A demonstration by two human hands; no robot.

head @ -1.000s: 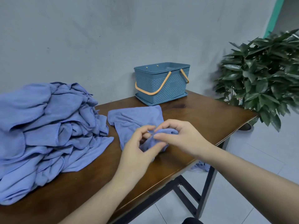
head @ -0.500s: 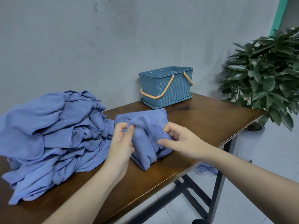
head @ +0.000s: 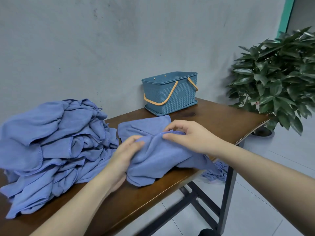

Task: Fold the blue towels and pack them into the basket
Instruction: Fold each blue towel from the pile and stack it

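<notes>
While the left hand [head: 125,155] grips one bunched end of the blue towel [head: 158,154] on the desk [head: 221,123], the right hand [head: 189,136] pinches its hemmed edge. Big towel pile [head: 51,143] sits just left, blue basket [head: 170,94] behind by the wall.

One head cam, looks fwd and down, close over table [head: 221,120], wall behind

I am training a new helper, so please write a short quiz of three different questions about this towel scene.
1. True or false: the basket already holds a folded towel.
2. Which hands hold the towel on the table? A) left only B) right only C) both
3. Fill in: the pile of unfolded towels lies on the person's ____ side.

Key: 1. cannot be told; the inside is hidden. 2. C: left hand and right hand. 3. left.
</notes>
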